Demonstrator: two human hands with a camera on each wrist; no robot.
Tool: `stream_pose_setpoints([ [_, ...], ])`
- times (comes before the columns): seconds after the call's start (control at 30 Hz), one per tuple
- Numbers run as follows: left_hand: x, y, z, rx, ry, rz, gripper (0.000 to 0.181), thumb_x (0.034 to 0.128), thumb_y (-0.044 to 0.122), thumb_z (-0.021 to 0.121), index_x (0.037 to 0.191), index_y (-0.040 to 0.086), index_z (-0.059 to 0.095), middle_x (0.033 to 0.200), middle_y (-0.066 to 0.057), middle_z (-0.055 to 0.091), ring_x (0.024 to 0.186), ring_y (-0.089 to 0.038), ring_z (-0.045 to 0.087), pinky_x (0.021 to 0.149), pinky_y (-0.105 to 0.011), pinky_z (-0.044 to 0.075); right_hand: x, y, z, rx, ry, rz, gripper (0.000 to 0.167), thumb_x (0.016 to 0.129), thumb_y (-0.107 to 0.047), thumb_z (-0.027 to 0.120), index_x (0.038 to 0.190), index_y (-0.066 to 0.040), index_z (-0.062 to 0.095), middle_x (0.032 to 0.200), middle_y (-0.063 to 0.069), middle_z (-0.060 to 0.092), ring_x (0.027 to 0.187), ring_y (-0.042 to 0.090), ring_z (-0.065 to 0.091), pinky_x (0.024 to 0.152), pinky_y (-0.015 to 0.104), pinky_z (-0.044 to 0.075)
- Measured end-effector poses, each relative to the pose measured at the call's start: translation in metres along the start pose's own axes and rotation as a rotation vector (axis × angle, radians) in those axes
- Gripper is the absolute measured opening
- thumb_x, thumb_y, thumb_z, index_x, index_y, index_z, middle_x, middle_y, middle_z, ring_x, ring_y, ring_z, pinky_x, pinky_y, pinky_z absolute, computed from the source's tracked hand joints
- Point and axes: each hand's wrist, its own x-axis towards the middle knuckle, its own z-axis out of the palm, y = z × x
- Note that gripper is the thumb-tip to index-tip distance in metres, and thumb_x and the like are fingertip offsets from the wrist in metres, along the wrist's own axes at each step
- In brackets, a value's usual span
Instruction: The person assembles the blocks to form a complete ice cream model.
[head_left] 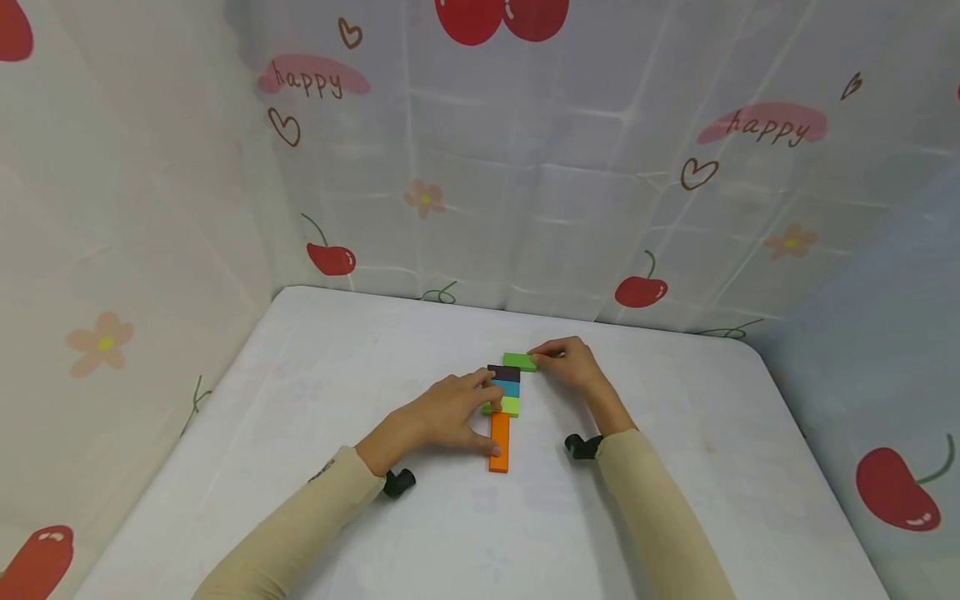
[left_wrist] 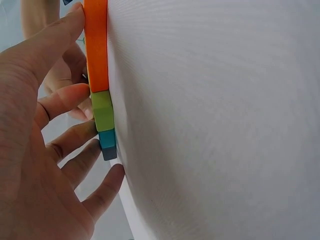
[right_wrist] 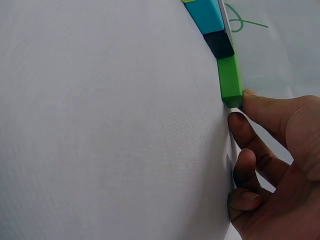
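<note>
Wooden blocks lie together mid-table. An orange block [head_left: 499,443] points toward the person. Beyond it lie a lime block [head_left: 512,407], a blue block [head_left: 510,389] and a black block [head_left: 507,373], side by side and crosswise. At the far end lies a green block [head_left: 517,361], offset to the right. The left hand [head_left: 452,412] rests spread along the row's left side, its thumb at the orange block and fingertips by the lime, blue and black ones. With thumb and index finger, the right hand [head_left: 572,364] pinches the green block's right end; its other fingers curl.
A white cloth covers the table [head_left: 360,350]. Behind and beside it hang pale curtains [head_left: 517,183] printed with cherries, hearts and flowers. A dark wrist-worn device [head_left: 583,447] sits below the right wrist, and another device [head_left: 399,483] below the left.
</note>
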Motion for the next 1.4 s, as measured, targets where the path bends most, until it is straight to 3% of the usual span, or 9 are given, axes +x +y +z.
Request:
stream_pose_setpoints([
  [0.5,0.001,0.000,0.000,0.000,-0.009,-0.011,0.058,0.0818,0.077,0.079,0.117,0.035,0.061,0.145,0.005,0.053,0.149,-0.023,0.053,0.114,-0.050,0.049,0.001,-0.016,0.014,-0.006,-0.004,-0.023,0.023,0.104,-0.025,0.073,0.119,-0.010,0.083,0.119,0.013,0.079,0.111,0.028,0.062,0.103,0.044,0.052],
  [1.1,0.000,0.002,-0.001,-0.003,0.001,0.001,0.059,0.0817,0.076,0.080,0.118,0.033,0.062,0.142,0.006,0.054,0.145,-0.024,0.057,0.117,-0.053,0.047,0.002,-0.018,0.019,0.001,-0.015,-0.048,0.022,0.103,-0.027,0.073,0.116,-0.013,0.084,0.117,0.010,0.079,0.110,0.027,0.062,0.103,0.045,0.052],
  [1.23,-0.001,0.003,-0.001,0.007,-0.010,-0.004,0.058,0.0831,0.076,0.079,0.119,0.033,0.062,0.143,0.006,0.053,0.140,-0.023,0.059,0.114,-0.049,0.049,0.001,-0.016,0.021,-0.016,-0.026,-0.085,0.025,0.106,-0.026,0.070,0.123,-0.012,0.081,0.118,0.012,0.078,0.106,0.026,0.064,0.096,0.041,0.052],
  [1.4,-0.002,0.003,-0.004,0.031,-0.011,-0.026,0.047,0.0901,0.070,0.075,0.115,0.033,0.063,0.128,0.007,0.051,0.107,-0.014,0.060,0.092,-0.036,0.050,-0.009,-0.022,0.021,-0.056,-0.047,-0.106,0.043,0.110,-0.034,0.061,0.148,-0.013,0.063,0.128,0.017,0.073,0.110,0.029,0.067,0.095,0.043,0.057],
])
